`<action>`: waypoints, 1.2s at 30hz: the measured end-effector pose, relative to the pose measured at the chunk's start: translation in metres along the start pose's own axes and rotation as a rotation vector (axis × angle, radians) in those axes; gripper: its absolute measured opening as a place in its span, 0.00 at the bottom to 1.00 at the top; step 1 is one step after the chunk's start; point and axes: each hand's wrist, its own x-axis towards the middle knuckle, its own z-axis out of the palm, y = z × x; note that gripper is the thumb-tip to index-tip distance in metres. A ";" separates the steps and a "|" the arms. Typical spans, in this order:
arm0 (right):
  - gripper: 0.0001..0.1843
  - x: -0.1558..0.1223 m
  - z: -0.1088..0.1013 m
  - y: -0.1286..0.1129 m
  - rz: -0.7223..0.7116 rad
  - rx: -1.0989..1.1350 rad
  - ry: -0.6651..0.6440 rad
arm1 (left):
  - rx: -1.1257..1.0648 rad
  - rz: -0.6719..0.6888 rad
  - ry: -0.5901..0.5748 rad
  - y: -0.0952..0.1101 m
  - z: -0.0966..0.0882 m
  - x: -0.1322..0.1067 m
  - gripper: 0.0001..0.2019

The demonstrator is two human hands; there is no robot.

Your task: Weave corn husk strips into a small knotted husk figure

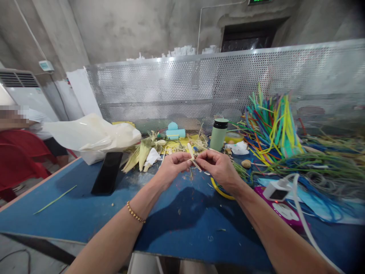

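Both hands meet above the blue table (114,220), pinching a pale, flat strip of plant fibre (190,149) that looks folded or crossed. My left hand (172,167) grips it from the left between thumb and fingertips. From the right, my right hand (218,165) pinches the same strip, fingers curled. One end of the strip points up between the hands and another slants down to the right; the fingertips hide the crossing. Just beyond my left hand lie dried corn husks (145,150). A yellow ring (221,190) rests partly hidden beneath my right hand.
A black phone (107,173) and white plastic bag (105,135) are at left. Behind my hands stands a green bottle (219,135). Coloured strips (276,125), a purple power strip (285,209) and a white cable (299,205) crowd the right. A perforated metal screen (159,83) borders the back.
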 end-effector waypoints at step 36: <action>0.08 -0.003 0.009 0.003 -0.031 -0.239 0.003 | 0.106 -0.066 0.078 0.002 0.003 -0.002 0.12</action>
